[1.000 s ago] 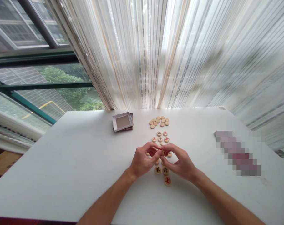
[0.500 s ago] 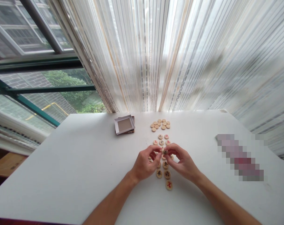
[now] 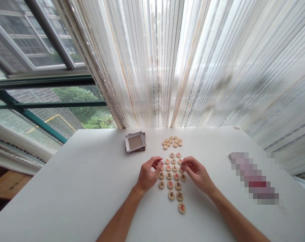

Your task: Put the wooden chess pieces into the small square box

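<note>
Round wooden chess pieces [image 3: 173, 175] with red and black characters lie face up in short rows on the white table [image 3: 92, 188]. My left hand [image 3: 147, 174] rests at the left edge of the rows. Its fingers are loosely curled with a gap to the thumb, and nothing shows in them. My right hand [image 3: 196, 172] is at the right edge, its fingertips pinched on a chess piece [image 3: 180, 162] at the end of a row. A single red-marked piece [image 3: 182, 208] lies nearest to me.
A cluster of face-down blank pieces [image 3: 172, 142] lies farther back, with two marked pieces just in front of it. A small open cardboard box [image 3: 135, 142] sits to their left. A blurred-out object [image 3: 253, 178] lies on the right. Striped curtains hang behind the table.
My hands, joined over the middle of the rows before, have drawn apart to either side, uncovering more face-up pieces. The view has tilted up a little.
</note>
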Demonstrator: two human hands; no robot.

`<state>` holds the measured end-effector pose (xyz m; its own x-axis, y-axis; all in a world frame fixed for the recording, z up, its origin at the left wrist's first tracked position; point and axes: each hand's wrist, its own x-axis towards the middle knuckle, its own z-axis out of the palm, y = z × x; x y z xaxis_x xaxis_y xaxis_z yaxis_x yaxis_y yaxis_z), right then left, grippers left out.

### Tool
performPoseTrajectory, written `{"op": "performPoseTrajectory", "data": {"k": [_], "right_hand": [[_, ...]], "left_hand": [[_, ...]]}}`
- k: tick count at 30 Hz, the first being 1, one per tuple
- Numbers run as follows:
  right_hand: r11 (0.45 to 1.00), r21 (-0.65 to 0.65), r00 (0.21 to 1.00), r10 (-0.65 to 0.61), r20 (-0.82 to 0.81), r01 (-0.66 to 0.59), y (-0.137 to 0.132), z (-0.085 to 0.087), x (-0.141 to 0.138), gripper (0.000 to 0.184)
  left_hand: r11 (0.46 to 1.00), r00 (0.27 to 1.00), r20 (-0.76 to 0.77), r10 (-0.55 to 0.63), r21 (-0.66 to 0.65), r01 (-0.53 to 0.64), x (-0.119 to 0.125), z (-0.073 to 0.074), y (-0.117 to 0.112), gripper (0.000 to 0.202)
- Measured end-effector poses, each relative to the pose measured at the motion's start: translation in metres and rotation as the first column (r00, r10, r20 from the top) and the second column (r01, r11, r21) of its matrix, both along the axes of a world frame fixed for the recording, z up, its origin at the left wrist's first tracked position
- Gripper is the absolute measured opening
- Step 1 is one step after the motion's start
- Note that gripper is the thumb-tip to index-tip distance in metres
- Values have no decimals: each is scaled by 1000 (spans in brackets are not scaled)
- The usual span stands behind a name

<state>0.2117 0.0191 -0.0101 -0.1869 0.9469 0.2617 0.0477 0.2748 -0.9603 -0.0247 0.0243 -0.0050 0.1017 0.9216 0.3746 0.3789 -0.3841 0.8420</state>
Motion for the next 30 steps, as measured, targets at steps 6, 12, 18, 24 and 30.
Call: {"op": "performPoseTrajectory", "data": {"k": [6,12,18,24,30], "right_hand": [[993,12,987,-122,102,121,15,-8,20,24],[987,-84,974,-122,193,141,21,-4,34,29],[978,-205,958,33,284,27,7,28,38,26],[942,-335,939,111,326,5,-37,28,28,24],[936,-339,914,50,403,98,-61,7,17,21]], "left_hand": [[993,994,27,104,-64,-102,-14,-11,21,26],[988,993,44,109,-111,-103,-16,-20,30,30],[987,994,47,102,-126,-96,-17,-23,31,29],[986,995,44,93,-141,-86,-17,-24,32,28],[985,995,29,92,-146,-87,-17,-24,31,26]]}}
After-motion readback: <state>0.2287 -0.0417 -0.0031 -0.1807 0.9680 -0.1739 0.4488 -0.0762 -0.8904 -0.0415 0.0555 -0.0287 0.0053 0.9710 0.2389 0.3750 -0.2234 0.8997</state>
